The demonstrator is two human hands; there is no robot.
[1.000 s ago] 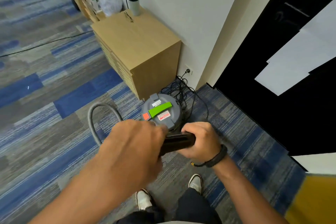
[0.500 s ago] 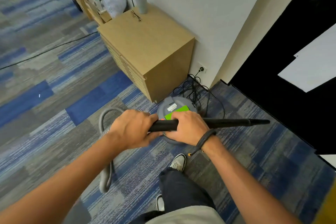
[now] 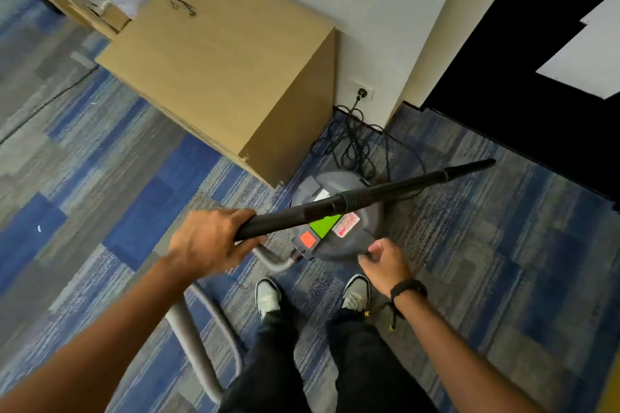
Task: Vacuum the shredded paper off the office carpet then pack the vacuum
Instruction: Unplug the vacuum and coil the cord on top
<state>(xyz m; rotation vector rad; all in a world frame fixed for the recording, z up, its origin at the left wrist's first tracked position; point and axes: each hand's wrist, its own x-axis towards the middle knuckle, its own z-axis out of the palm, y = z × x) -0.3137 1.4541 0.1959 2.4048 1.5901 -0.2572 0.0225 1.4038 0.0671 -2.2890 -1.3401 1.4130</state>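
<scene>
My left hand grips the near end of the one black wand. Its long axis runs from there up and right, passing over the one grey vacuum on the carpet. My right hand, loosely curled, holds nothing beside the vacuum, nearer to it.
</scene>
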